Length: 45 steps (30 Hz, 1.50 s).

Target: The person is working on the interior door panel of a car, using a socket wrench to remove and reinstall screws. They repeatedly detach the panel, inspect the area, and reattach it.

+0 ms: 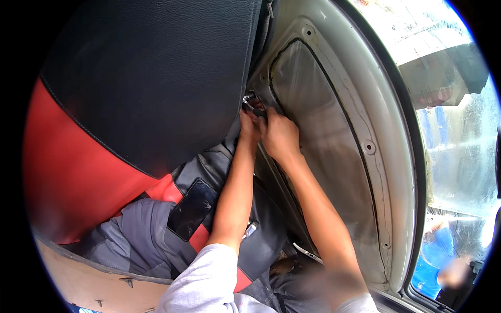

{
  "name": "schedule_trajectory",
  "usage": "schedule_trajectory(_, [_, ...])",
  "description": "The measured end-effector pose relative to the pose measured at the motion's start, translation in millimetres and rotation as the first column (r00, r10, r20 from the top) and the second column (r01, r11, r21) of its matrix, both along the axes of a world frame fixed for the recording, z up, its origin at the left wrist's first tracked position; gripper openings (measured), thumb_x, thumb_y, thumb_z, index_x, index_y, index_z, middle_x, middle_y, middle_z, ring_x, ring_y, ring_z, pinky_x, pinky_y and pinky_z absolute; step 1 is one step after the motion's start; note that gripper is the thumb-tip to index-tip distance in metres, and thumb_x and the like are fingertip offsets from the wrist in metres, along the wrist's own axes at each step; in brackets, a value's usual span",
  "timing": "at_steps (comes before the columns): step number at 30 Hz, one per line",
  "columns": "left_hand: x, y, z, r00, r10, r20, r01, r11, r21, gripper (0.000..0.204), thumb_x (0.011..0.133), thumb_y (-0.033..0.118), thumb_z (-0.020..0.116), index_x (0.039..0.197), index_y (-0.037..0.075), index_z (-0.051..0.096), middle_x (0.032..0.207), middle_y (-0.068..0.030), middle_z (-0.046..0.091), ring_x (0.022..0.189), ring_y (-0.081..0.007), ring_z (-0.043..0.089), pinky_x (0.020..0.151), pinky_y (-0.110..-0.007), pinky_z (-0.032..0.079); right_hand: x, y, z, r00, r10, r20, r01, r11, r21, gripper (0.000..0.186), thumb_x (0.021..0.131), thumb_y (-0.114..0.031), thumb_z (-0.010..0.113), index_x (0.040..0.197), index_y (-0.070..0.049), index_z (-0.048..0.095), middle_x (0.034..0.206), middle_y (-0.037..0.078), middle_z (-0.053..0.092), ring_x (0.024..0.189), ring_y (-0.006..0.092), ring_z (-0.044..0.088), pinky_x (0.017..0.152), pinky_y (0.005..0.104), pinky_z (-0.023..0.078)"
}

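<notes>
Both my arms reach forward to the gap between a black-and-red seat back [156,73] and a bare metal side panel [334,135]. My left hand [249,125] is closed beside the seat's edge, its fingers around a small shiny metal piece [247,100] at the panel's near side. Close against it, my right hand [281,133] is closed with its fingers curled around a short dark piece [259,112]. What kind of parts these are, and whether they are joined, I cannot tell; the fingers and the seat hide much of them.
A dark phone [192,209] lies on the seat beside a grey cloth [143,229]. A seat-belt buckle-like metal piece [251,229] sits by my left forearm. The window [459,151] borders the panel on the right. At lower left runs a beige trim panel [104,279].
</notes>
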<state>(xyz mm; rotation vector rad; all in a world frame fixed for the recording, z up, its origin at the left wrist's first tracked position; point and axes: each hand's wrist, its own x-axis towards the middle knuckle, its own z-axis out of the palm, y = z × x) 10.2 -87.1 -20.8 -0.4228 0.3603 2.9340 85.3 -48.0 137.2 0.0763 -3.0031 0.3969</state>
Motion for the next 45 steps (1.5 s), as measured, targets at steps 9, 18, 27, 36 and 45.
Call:
schedule_trajectory(9, [-12.9,20.0,-45.8,0.986,-0.099,-0.135,0.088,0.993,-0.08,0.041,0.1,0.051,0.039,0.1,0.016,0.059,0.091,0.0017,0.058,0.086,-0.016,0.056,0.078,-0.035,0.046,-14.6,-2.4,4.7,0.97,0.017,0.244,-0.096,0.944,0.315,0.033,0.077,-0.014,0.068,0.106,0.002,0.064,0.084,0.016,0.072,0.076,0.032,0.072,0.067,0.037,0.057])
schedule_trajectory(18, [-12.6,7.1,-19.0,0.989,0.141,0.045,-0.14,0.99,-0.03,0.047,0.101,0.057,0.036,0.105,0.015,0.056,0.088,0.0027,0.057,0.079,-0.0146,0.055,0.073,-0.034,0.046,-47.7,-13.3,-16.7,0.965,0.045,0.259,-0.05,0.999,0.015,0.022,0.081,-0.02,0.063,0.086,-0.001,0.072,0.087,0.021,0.071,0.084,0.0352,0.07,0.072,0.043,0.055])
schedule_trajectory(27, [-3.9,-2.7,-13.3,0.994,0.105,-0.002,-0.105,0.989,-0.107,0.053,0.1,0.061,0.034,0.106,0.014,0.057,0.094,0.0007,0.059,0.085,-0.0161,0.056,0.077,-0.034,0.046,-34.8,-12.9,-31.3,0.998,0.037,0.052,-0.038,0.999,0.017,0.025,0.082,-0.023,0.061,0.078,0.0,0.07,0.076,0.021,0.069,0.071,0.0365,0.069,0.063,0.0452,0.054])
schedule_trajectory(36, [12.4,-23.0,-3.8,0.999,0.049,-0.022,-0.053,0.973,-0.224,0.058,0.098,0.065,0.033,0.109,0.013,0.058,0.103,-0.0016,0.061,0.093,-0.0183,0.058,0.083,-0.035,0.047,-24.3,-18.5,-39.2,0.999,0.021,0.04,-0.021,1.0,-0.01,0.043,0.091,-0.037,0.054,0.075,-0.002,0.072,0.076,0.02,0.07,0.072,0.0352,0.07,0.065,0.0445,0.055])
schedule_trajectory(45, [-3.4,-8.1,24.6,0.992,-0.032,-0.125,0.021,0.996,-0.085,0.064,0.096,0.069,0.033,0.113,0.012,0.059,0.111,-0.0038,0.063,0.101,-0.0204,0.059,0.089,-0.035,0.047,-46.5,-8.7,-13.7,0.946,0.019,0.325,0.007,0.997,-0.078,0.04,0.094,-0.03,0.048,0.087,0.001,0.072,0.092,0.023,0.07,0.088,0.0376,0.069,0.077,0.0469,0.054])
